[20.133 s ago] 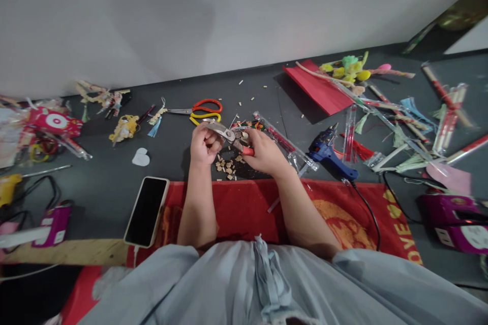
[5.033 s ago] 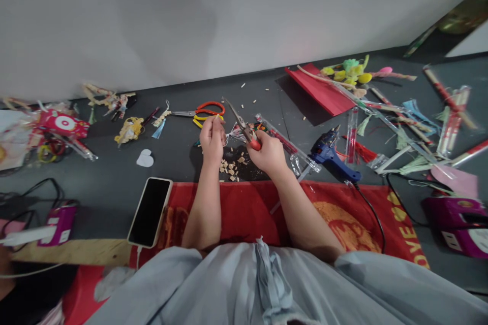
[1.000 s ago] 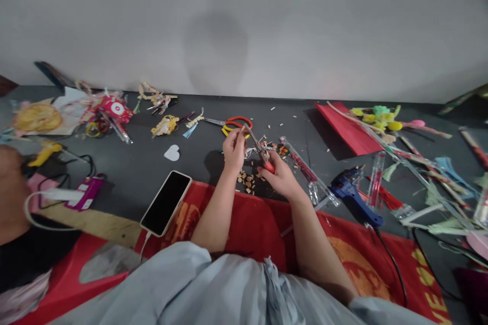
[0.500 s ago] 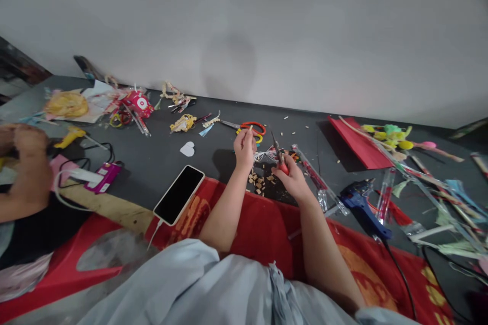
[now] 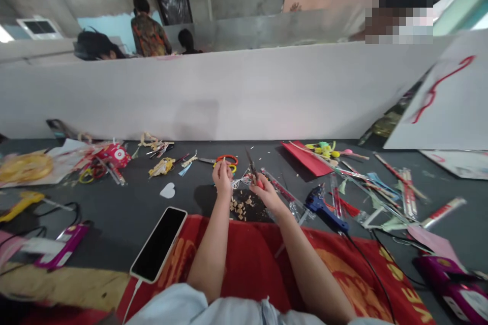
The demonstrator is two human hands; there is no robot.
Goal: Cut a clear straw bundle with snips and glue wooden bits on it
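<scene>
My left hand (image 5: 222, 179) is closed in a pinch, and a thin pale wooden stick (image 5: 224, 160) pokes up from its fingertips. In my right hand (image 5: 268, 195) I grip scissors (image 5: 252, 166) with red handles, their dark blades pointing up and away. The two hands stay apart above the table. Beneath and between them lie many small cut wooden bits (image 5: 240, 208) and a bundle of white string (image 5: 240, 181). Just beyond my left hand rests another pair of scissors with orange handles (image 5: 227, 158), partly hidden.
A charging phone (image 5: 159, 245) and a white paper heart (image 5: 168, 190) lie left. On the right are a blue glue gun (image 5: 326, 208), a red folder (image 5: 305, 158) and several wrapped sticks. A white partition (image 5: 244, 94) stands behind; people are beyond it.
My view has tilted up and shifted right, bringing people beyond the partition into sight. The neighbour's arm at left has left the view. Both hands keep their holds.
</scene>
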